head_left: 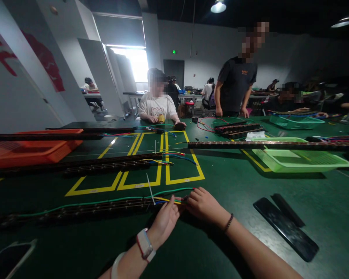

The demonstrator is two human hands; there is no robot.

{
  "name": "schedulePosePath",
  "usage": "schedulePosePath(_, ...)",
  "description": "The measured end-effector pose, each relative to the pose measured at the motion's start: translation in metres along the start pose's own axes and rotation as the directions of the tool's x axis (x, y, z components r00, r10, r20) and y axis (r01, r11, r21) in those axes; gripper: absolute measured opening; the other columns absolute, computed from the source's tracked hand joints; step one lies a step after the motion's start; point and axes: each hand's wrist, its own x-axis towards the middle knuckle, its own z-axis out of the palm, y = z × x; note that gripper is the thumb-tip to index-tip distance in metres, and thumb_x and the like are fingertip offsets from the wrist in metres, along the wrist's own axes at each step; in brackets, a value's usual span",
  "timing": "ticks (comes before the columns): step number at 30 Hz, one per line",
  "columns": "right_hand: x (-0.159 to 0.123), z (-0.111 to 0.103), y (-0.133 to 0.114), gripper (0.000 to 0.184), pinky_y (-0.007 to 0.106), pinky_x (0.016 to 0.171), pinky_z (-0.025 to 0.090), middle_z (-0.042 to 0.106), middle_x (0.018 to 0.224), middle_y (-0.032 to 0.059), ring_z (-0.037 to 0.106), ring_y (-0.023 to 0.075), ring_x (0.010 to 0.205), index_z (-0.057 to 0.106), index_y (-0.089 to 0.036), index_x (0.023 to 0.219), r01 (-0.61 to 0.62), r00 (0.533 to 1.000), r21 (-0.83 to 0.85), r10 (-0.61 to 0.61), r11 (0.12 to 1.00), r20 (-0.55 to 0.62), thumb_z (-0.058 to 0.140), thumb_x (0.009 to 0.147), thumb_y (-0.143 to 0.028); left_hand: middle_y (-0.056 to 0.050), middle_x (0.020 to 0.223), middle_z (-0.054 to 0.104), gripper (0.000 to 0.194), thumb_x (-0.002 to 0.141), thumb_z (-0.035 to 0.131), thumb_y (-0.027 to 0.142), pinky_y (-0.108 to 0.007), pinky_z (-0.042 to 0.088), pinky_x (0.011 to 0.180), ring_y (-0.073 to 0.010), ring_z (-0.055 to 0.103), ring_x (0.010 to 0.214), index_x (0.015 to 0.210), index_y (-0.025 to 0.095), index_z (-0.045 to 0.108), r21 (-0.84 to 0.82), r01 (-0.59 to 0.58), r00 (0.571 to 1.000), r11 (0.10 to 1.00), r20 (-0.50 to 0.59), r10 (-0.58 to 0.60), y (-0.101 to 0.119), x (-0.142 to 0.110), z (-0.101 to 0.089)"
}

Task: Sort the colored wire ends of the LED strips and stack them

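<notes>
In front of me lies a long dark cable harness point(99, 208), with a white cable tie point(150, 188) sticking up near its right end. Yellow and blue wires point(159, 201) come out of that end and run into my hands. My left hand point(166, 217) is closed on these wires, thumb on top. Right beside it, my right hand point(203, 204) is closed around the wire ends, palm down; its fingers hide the exact tips. A green wire point(113, 202) runs along the harness, and its red end reaches the right hand's knuckles.
More harnesses point(113, 164) lie beyond, over yellow tape outlines point(184, 180). An orange basket point(55, 152) stands left, a green basket point(302, 167) right. A black phone point(285, 228) lies near my right forearm. Across the table, one person point(157, 102) sits and another point(235, 85) stands.
</notes>
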Motion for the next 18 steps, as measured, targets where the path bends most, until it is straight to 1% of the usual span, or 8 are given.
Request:
schedulePosePath(1, 0.0, 0.0, -0.001, 0.012, 0.031, 0.071, 0.035, 0.059, 0.08, 0.0043, 0.049, 0.0174, 0.075, 0.059, -0.018, 0.083, -0.001, 1.0, -0.018, 0.001, 1.0, 0.0, 0.052, 0.089, -0.026, -0.003, 0.074, 0.063, 0.008, 0.086, 0.056, 0.016, -0.025, 0.048, 0.077, -0.0118, 0.061, 0.073, 0.08, 0.015, 0.06, 0.003, -0.006, 1.0, 1.0, -0.006, 0.006, 0.0, -0.001, 0.001)
schedulePosePath(3, 0.001, 0.0, -0.003, 0.013, 0.032, 0.072, 0.035, 0.059, 0.077, 0.0046, 0.049, 0.0173, 0.073, 0.058, -0.017, 0.08, -0.006, 1.0, -0.049, 0.005, 0.999, -0.012, 0.051, 0.089, -0.024, -0.005, 0.078, 0.065, 0.008, 0.086, 0.057, 0.017, -0.027, 0.048, 0.08, -0.0134, 0.062, 0.078, 0.08, 0.015, 0.061, 0.005, -0.009, 1.0, 1.0, 0.025, 0.008, 0.002, -0.003, 0.005)
schedulePosePath(6, 0.002, -0.002, -0.007, 0.011, 0.033, 0.073, 0.034, 0.059, 0.075, 0.0045, 0.049, 0.0171, 0.07, 0.058, -0.017, 0.084, -0.028, 0.999, -0.064, 0.026, 0.998, -0.032, 0.049, 0.089, -0.022, -0.008, 0.084, 0.068, 0.011, 0.086, 0.058, 0.023, -0.031, 0.048, 0.086, -0.0173, 0.063, 0.088, 0.081, 0.014, 0.063, 0.001, -0.007, 0.996, 1.0, 0.086, 0.007, 0.004, -0.008, 0.009)
schedulePosePath(8, 0.003, -0.002, -0.009, 0.01, 0.033, 0.075, 0.035, 0.059, 0.078, 0.0042, 0.049, 0.0173, 0.071, 0.057, -0.017, 0.092, -0.024, 0.999, -0.057, 0.022, 0.998, -0.027, 0.049, 0.089, -0.023, -0.008, 0.087, 0.069, 0.011, 0.085, 0.06, 0.024, -0.032, 0.047, 0.089, -0.0187, 0.063, 0.092, 0.081, 0.014, 0.064, 0.001, -0.009, 0.997, 1.0, 0.074, 0.009, 0.005, -0.009, 0.008)
schedulePosePath(10, 0.004, -0.001, -0.01, 0.01, 0.034, 0.078, 0.035, 0.06, 0.081, 0.0042, 0.05, 0.0176, 0.073, 0.056, -0.017, 0.095, -0.003, 1.0, -0.056, 0.002, 0.998, -0.018, 0.049, 0.09, -0.023, -0.008, 0.089, 0.069, 0.009, 0.083, 0.061, 0.023, -0.032, 0.047, 0.091, -0.0192, 0.063, 0.095, 0.081, 0.014, 0.064, 0.005, -0.015, 0.999, 1.0, 0.044, 0.015, 0.004, -0.008, 0.007)
schedulePosePath(13, 0.005, 0.001, -0.012, 0.01, 0.034, 0.078, 0.036, 0.059, 0.079, 0.0041, 0.05, 0.0174, 0.072, 0.057, -0.017, 0.088, 0.02, 1.0, -0.052, -0.021, 0.998, -0.023, 0.048, 0.091, -0.021, -0.008, 0.09, 0.07, 0.009, 0.083, 0.062, 0.023, -0.033, 0.046, 0.093, -0.0199, 0.063, 0.097, 0.082, 0.014, 0.065, 0.007, -0.022, 1.0, 1.0, 0.015, 0.022, 0.004, -0.007, 0.005)
schedulePosePath(16, 0.004, 0.0, -0.011, 0.014, 0.034, 0.075, 0.037, 0.059, 0.076, 0.0039, 0.05, 0.0168, 0.07, 0.058, -0.018, 0.082, -0.006, 0.997, 0.025, 0.008, 1.0, -0.08, 0.048, 0.091, -0.021, -0.01, 0.094, 0.07, 0.014, 0.084, 0.06, 0.027, -0.036, 0.045, 0.096, -0.0209, 0.063, 0.099, 0.085, 0.013, 0.064, 0.004, 0.002, 1.0, 1.0, 0.018, -0.002, 0.005, -0.008, 0.006)
schedulePosePath(18, 0.004, -0.001, -0.008, 0.013, 0.031, 0.073, 0.039, 0.06, 0.076, 0.0039, 0.051, 0.0163, 0.071, 0.061, -0.018, 0.085, -0.088, 0.985, 0.146, 0.107, 0.985, -0.132, 0.05, 0.091, -0.023, -0.011, 0.097, 0.069, 0.017, 0.085, 0.059, 0.029, -0.037, 0.044, 0.098, -0.0213, 0.062, 0.101, 0.086, 0.013, 0.063, -0.022, 0.018, 0.999, 1.0, 0.036, -0.017, 0.005, -0.008, 0.006)
